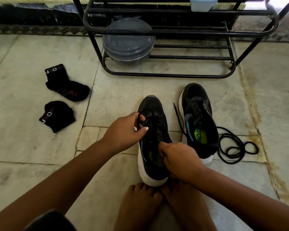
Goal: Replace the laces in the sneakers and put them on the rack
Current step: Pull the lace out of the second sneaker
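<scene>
— Pale stone floor tiles (123, 90) under me, black metal shoe rack (173, 47) along the far edge. What's in hand?

— My left hand (123, 130) pinches the black lace (146, 116) over the near black sneaker with the white sole (153, 130), fingers curled narrow on the cord. My right hand (178, 157) grips the collar, steadying the shoe, whose heel sits against my bare toes (145, 189).

— And the other one?

— Second black sneaker (198, 120) stands just to its right, a loose black lace (232, 147) coiled on the tile beside it.

— Any advice?

— I reckon: keep the shoe pinned, feed the tip straight through each eyelet, and even both ends before tightening.
</scene>
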The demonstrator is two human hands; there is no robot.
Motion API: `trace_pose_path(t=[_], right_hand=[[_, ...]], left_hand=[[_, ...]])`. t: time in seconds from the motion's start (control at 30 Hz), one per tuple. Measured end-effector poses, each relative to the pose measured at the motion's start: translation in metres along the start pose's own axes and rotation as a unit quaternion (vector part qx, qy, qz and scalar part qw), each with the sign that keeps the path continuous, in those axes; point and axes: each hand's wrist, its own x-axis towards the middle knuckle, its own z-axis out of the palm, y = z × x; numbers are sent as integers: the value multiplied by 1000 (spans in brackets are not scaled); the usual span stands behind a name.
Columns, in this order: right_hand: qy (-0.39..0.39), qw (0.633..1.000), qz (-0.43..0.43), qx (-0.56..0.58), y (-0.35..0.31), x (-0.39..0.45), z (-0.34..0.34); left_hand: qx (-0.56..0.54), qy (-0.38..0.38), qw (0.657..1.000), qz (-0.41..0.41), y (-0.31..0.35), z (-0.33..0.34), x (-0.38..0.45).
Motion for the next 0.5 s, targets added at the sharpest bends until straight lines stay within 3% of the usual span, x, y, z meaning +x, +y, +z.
trace_pose_path(t=[0.1,0.2,0.3,0.4,0.43,0.5], right_hand=[[-1,1000,-8,-13,0,0,0],[4,999,-16,-31,0,1,1],[6,999,-16,-38,1,0,2],[16,999,-19,-42,0,0,3],[15,998,-21,-50,0,0,4],[5,998,-18,-59,-1,-2,1]], left_hand=[[-22,28,999,40,0,-3,1],[-142,96,984,50,6,-10,3],[-295,162,942,15,11,-19,3],[-373,214,903,9,10,-27,2],[-380,220,899,5,9,-28,3],[-305,201,931,-12,7,-24,2]])
